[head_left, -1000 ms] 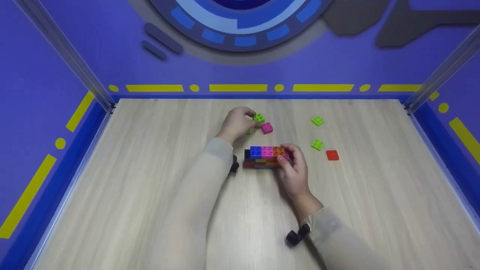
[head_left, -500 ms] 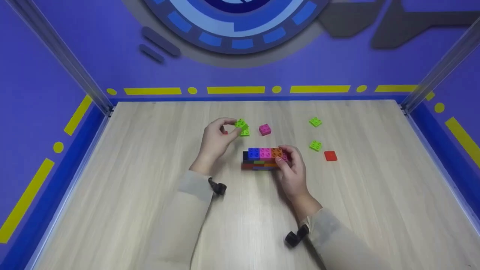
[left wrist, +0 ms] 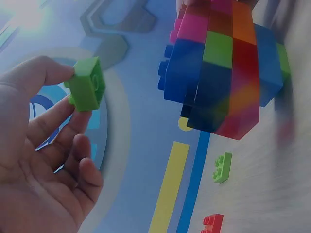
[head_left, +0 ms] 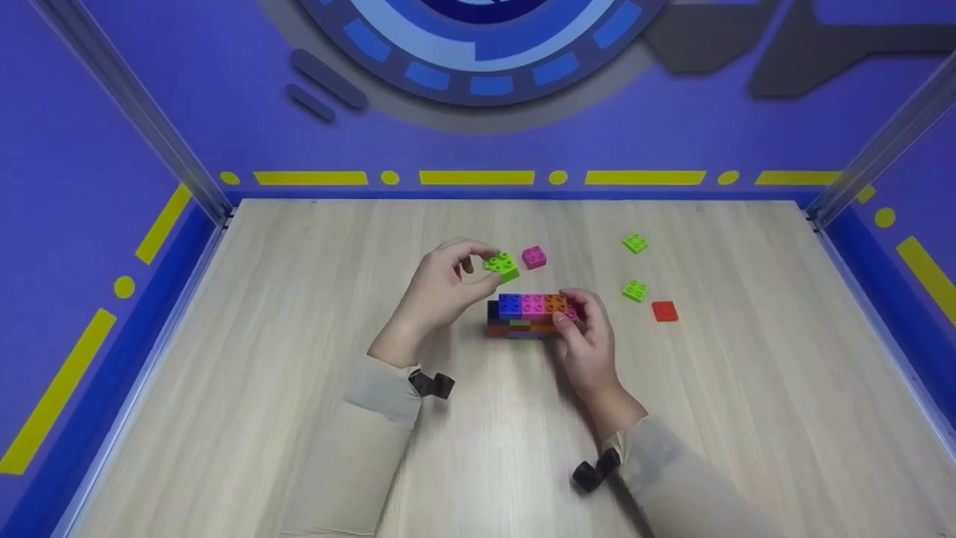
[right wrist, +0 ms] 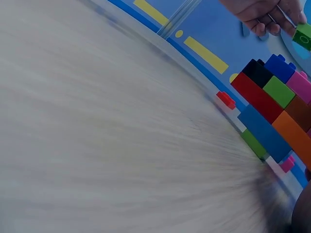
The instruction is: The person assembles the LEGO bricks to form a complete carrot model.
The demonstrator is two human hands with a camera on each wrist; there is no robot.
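My left hand (head_left: 433,295) pinches a green toy brick (head_left: 506,270) between thumb and fingertip, just above the far left end of a brick stack. In the left wrist view, the green brick (left wrist: 85,86) is tilted, its hollow underside partly showing. My right hand (head_left: 588,347) grips the right end of the multicoloured stack (head_left: 532,305). Blue, pink and orange bricks top it, and the right wrist view shows red, brown and green ones below (right wrist: 279,94). My right fingers and thumb hide part of that end.
Behind the stack lies a pink brick (head_left: 534,257). To the right are two green bricks, one farther back (head_left: 635,243) and one nearer (head_left: 635,291), and a red brick (head_left: 665,311). Near the left hand, a red brick (right wrist: 226,100) lies on the table. Blue walls enclose the table.
My left hand first drew the green brick leftward from beside the pink brick, then brought it back right and nearer the stack. My right hand has stayed in place on the stack.
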